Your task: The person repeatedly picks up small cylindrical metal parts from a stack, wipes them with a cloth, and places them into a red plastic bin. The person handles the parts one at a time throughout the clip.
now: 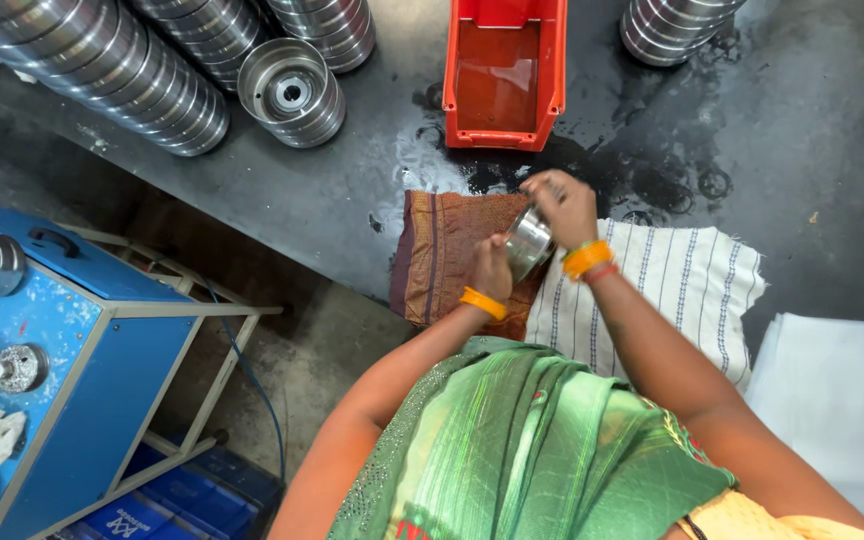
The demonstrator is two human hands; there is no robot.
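While both hands work above the near edge of the table (332, 200), the small steel cup (528, 242) sits between them, over the seam where the brown cloth (442, 255) meets the striped white cloth (687, 280). The left hand (492, 268) cups it from the left side; the right hand (564, 205) closes over its top rim. Both grips are closed on the cup.

Hazards, as judged:
- Wet patches darken the table around the red bin (504, 70), which holds liquid. Damp fingers may slip on polished steel.
- A dropped cup would likely land on cloth, but could roll off the near edge to the floor (302, 350).
- Stacked steel cups (142, 80) lie far left, well apart.
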